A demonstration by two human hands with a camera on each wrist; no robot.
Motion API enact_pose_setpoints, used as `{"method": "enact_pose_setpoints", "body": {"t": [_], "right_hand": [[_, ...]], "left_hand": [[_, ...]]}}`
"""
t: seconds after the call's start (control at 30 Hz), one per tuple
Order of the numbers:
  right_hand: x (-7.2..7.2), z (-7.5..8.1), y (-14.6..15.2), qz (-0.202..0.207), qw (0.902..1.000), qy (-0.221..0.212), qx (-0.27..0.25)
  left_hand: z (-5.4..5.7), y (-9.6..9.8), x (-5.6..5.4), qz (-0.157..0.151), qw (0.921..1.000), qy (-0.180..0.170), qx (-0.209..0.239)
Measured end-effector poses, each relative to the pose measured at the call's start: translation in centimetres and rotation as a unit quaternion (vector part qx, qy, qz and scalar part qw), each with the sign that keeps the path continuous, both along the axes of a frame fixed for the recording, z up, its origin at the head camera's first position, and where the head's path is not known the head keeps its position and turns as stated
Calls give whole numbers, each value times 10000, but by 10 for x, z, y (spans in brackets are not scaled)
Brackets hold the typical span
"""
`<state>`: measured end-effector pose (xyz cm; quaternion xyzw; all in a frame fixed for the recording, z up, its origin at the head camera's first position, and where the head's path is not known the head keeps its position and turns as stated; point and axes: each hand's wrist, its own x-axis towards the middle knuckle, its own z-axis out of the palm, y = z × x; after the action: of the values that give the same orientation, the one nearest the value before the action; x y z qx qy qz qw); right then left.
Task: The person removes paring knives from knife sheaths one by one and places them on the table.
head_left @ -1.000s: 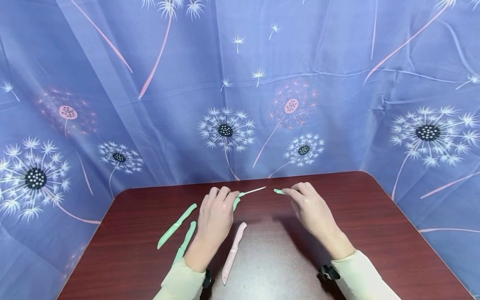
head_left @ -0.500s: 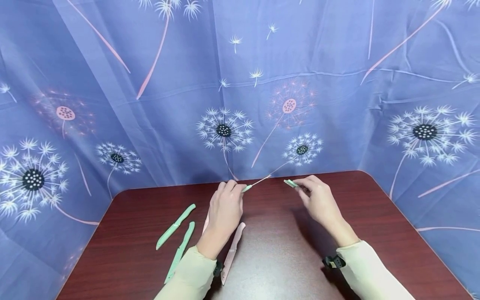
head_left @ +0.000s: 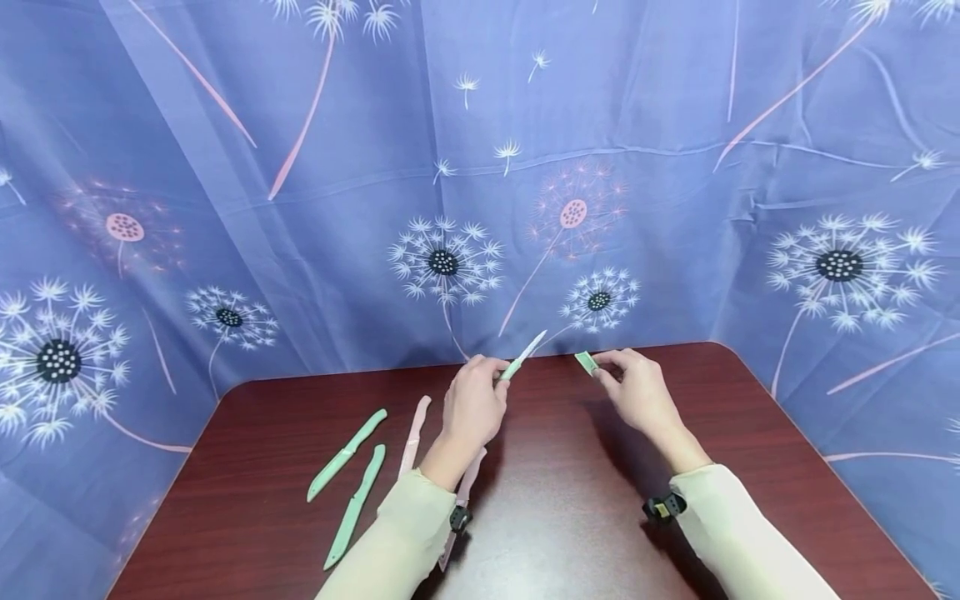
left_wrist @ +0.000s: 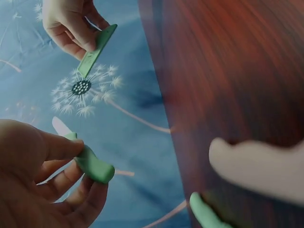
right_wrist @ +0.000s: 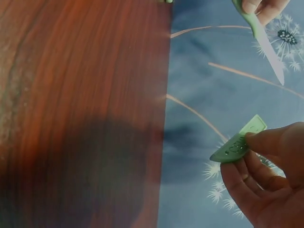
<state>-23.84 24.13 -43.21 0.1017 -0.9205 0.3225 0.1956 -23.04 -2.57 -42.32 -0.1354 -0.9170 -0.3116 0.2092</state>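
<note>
My left hand [head_left: 474, 402] grips the green handle of a small knife [head_left: 523, 356], its pale blade bare and slanting up to the right. In the left wrist view the fingers and thumb wrap the green handle [left_wrist: 96, 167]. To the right, my right hand [head_left: 633, 387] pinches a green blade sheath [head_left: 587, 362] between thumb and fingers. The right wrist view shows embossed marks on that sheath [right_wrist: 237, 142]. Knife and sheath are held apart, above the table's far edge.
Two green sheathed knives [head_left: 347, 455] [head_left: 356, 508] lie on the dark red wooden table [head_left: 570, 500] at left. Two pink knives [head_left: 415, 437] [head_left: 471, 477] lie by my left forearm, partly covered by it. A blue dandelion-print curtain [head_left: 480, 183] hangs behind.
Both hands have moved right, the left one further in the last half second. The knife has turned so its blade points more upward and shows its flat side. The sheath has tilted too.
</note>
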Motion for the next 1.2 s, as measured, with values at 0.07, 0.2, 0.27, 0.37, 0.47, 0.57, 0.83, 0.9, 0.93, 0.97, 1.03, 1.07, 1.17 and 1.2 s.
{"method": "enact_pose_setpoints", "body": {"t": [0.07, 0.2, 0.27, 0.37, 0.47, 0.57, 0.83, 0.9, 0.93, 0.97, 1.03, 1.07, 1.17, 1.2], "right_hand": [[-2, 0, 2, -33, 9998, -175, -37], [-6, -2, 6, -111, 9989, -441, -119], [-8, -4, 7, -151, 9982, -553, -146], [-11, -7, 8, -216, 9972, -701, -125], [-14, -8, 7, -257, 9963, -822, -61], [-16, -10, 7, -336, 9945, -995, -35], [-19, -18, 6, -508, 9863, -1562, -168], [-18, -20, 4, -516, 9825, -1766, -275], [-18, -21, 3, -517, 9805, -1868, -330], [-17, -22, 2, -520, 9782, -1972, -384], [-16, -24, 1, -550, 9738, -2151, -490], [-15, -25, 1, -576, 9715, -2236, -537], [-14, -27, -1, -661, 9653, -2454, -598], [-13, -28, -1, -685, 9647, -2483, -547]], "left_hand": [[-1, 6, -4, -71, 9995, -210, 242], [-3, 18, -10, -211, 9925, -717, 963], [-5, 24, -14, -267, 9858, -1003, 1318], [-9, 33, -19, -253, 9771, -1388, 1596], [-13, 43, -23, -122, 9693, -1768, 1705], [-17, 54, -26, -105, 9516, -2285, 2055], [-32, 80, -34, 28, 9077, -3192, 2723], [-33, 83, -33, 64, 9089, -3239, 2627], [-34, 84, -32, 89, 9089, -3273, 2582], [-34, 86, -32, 108, 9079, -3313, 2568], [-36, 89, -31, 145, 9092, -3337, 2486], [-36, 90, -31, 148, 9093, -3347, 2468], [-39, 95, -32, 125, 9094, -3398, 2394], [-40, 96, -32, 106, 9093, -3419, 2372]]}}
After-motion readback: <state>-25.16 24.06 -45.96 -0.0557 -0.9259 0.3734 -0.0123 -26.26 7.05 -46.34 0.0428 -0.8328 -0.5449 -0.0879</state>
